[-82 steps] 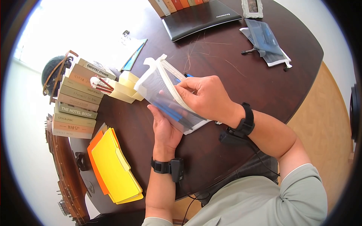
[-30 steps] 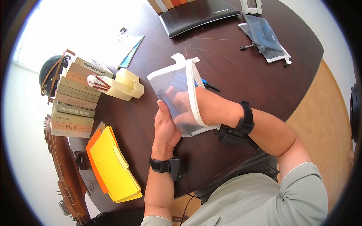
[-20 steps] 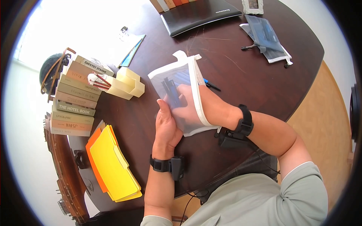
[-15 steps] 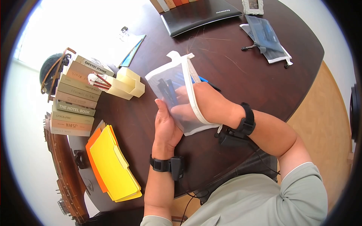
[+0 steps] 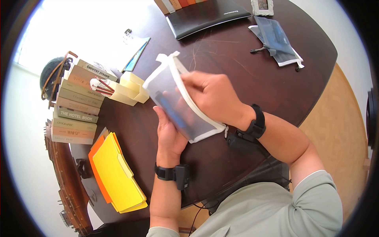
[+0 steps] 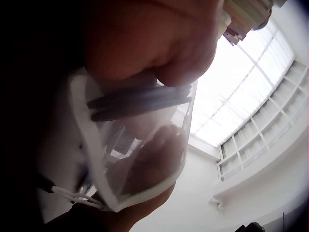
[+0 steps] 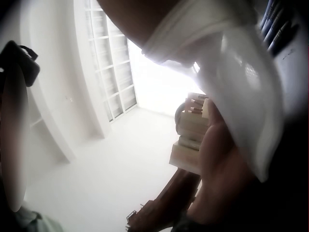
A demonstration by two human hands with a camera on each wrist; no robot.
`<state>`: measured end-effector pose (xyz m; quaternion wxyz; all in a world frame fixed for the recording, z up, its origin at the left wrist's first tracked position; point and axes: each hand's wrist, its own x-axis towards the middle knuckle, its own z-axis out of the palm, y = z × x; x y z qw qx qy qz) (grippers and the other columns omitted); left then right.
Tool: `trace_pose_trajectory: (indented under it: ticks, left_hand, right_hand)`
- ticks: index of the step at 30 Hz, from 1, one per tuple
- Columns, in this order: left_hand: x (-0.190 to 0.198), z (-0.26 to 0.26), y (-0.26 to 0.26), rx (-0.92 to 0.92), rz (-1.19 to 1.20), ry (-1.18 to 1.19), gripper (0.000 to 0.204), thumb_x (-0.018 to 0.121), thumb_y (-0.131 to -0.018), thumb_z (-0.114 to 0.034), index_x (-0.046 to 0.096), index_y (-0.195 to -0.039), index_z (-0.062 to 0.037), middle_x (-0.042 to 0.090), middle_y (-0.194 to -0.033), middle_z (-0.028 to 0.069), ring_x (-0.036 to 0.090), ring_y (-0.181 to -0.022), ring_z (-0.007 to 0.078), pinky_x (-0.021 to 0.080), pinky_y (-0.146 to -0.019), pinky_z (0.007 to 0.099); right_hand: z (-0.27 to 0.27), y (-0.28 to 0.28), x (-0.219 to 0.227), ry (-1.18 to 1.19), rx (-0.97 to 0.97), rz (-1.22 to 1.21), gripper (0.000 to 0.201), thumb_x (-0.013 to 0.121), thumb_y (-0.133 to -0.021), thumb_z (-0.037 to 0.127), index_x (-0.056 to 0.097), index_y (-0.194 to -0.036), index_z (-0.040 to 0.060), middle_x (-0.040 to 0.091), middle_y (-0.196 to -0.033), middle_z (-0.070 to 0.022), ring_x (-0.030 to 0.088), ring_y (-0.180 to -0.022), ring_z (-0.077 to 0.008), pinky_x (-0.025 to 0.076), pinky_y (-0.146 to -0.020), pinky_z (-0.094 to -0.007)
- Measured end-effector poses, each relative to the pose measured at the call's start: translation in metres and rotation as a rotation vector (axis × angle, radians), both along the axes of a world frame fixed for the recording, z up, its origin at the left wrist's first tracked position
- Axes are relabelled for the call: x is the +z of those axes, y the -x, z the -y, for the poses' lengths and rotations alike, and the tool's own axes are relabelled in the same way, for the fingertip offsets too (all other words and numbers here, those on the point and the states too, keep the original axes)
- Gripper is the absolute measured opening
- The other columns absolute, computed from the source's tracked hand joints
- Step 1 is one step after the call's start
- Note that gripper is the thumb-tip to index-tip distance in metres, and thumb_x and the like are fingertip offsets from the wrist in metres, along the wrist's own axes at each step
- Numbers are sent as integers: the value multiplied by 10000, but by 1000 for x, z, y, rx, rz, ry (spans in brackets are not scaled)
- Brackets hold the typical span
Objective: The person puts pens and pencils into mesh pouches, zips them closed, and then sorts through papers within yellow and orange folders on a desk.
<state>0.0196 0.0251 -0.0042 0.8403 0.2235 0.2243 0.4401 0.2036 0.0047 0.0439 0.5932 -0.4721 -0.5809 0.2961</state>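
A clear mesh zip pouch [image 5: 173,106] with white edging is held tilted above the table. Dark and blue pens [image 5: 171,108] lie inside it and show through the mesh; in the left wrist view the pens [image 6: 140,102] run across the pouch. My left hand [image 5: 169,136] holds the pouch from beneath, thumb in front and fingers behind the mesh. My right hand [image 5: 215,94] has curled fingers at the zip edge of the mouth, pinching it near the upper end. In the right wrist view the pouch [image 7: 241,82] hangs between both hands.
A cream pen holder [image 5: 132,89] and a row of books [image 5: 79,102] stand at the left. Yellow folders [image 5: 118,173] lie nearer. A laptop [image 5: 209,19] is at the back. More zip pouches [image 5: 276,41] lie at the far right by a picture frame [image 5: 262,7].
My right hand has come out of the pouch, where it was among the pens, to the zip edge. The pouch's mouth has narrowed and its top has swung left.
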Motion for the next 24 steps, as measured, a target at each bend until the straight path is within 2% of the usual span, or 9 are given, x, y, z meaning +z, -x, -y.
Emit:
trace_pose_trajectory:
  ticks: [2, 3, 5, 7, 8, 10, 14, 19, 24]
  left_hand:
    - [-13, -8, 15, -59, 239, -44, 658, 403, -1043, -622, 372, -1593, -263, 495, -1556, 43, 536, -1362, 240, 458, -1159, 429]
    - [-17, -11, 18, -90, 360, -66, 649, 414, -1040, -622, 377, -1592, -283, 501, -1555, 37, 555, -1345, 236, 478, -1146, 420]
    - [-12, -5, 16, 74, 482, -2, 532, 457, -1071, -529, 419, -1568, -345, 557, -1511, 14, 628, -1266, 204, 575, -1061, 380]
    - [-17, -4, 25, 21, 541, 46, 437, 483, -1090, -403, 553, -1501, -272, 627, -1459, 61, 696, -1198, 302, 611, -967, 389]
    - [-6, -2, 20, -123, 521, -79, 438, 472, -1088, -382, 583, -1472, -203, 648, -1432, 79, 723, -1145, 310, 627, -907, 377]
    - [-9, -3, 19, -22, 493, 13, 430, 461, -1091, -358, 599, -1446, -158, 657, -1419, 80, 724, -1144, 305, 627, -898, 375]
    - [-16, -6, 22, 91, 407, 151, 397, 460, -1091, -297, 630, -1388, -96, 710, -1330, 85, 737, -1113, 279, 622, -881, 381]
    - [-20, -9, 27, 6, 388, 130, 385, 447, -1109, -426, 534, -1484, -426, 653, -1373, -65, 649, -1218, 133, 591, -1010, 331]
    - [-22, -10, 27, 30, 320, 119, 457, 467, -1042, -582, 522, -1478, -456, 652, -1342, -71, 655, -1181, 135, 598, -1002, 335]
  right_hand:
    - [-8, -3, 0, -108, -103, -250, 260, 683, -994, 219, 707, -1113, -10, 760, -923, -156, 742, -759, -242, 583, -725, -336]
    - [-11, -9, 2, -86, -130, -261, 224, 672, -1007, 185, 709, -1134, 5, 759, -961, -125, 733, -809, -197, 584, -750, -311]
    - [-15, -21, 7, -41, -185, -284, 176, 651, -1033, 118, 715, -1174, 35, 756, -1039, -65, 715, -908, -109, 585, -801, -260]
    - [-23, -29, -1, -26, -229, -154, 215, 684, -989, 133, 706, -1174, 25, 757, -1036, -103, 729, -919, -173, 586, -814, -307]
    - [-26, -30, -6, -37, -254, -67, 225, 691, -967, 139, 708, -1157, 19, 758, -1016, -129, 737, -906, -215, 585, -807, -331]
    - [-30, -33, -15, 3, -236, 129, 287, 713, -916, 155, 696, -1169, 20, 731, -1060, -171, 717, -947, -320, 574, -853, -409]
    - [-31, -33, -35, 104, -213, 588, 422, 734, -905, 215, 640, -1276, 36, 670, -1141, -205, 665, -1074, -370, 547, -927, -461]
    - [-34, -29, -49, 131, -185, 721, 470, 736, -889, 200, 613, -1310, 34, 663, -1148, -191, 655, -1093, -370, 548, -942, -457]
    - [-35, -28, -49, 151, -190, 752, 442, 701, -881, 188, 613, -1284, 29, 664, -1107, -204, 667, -1042, -382, 552, -916, -467]
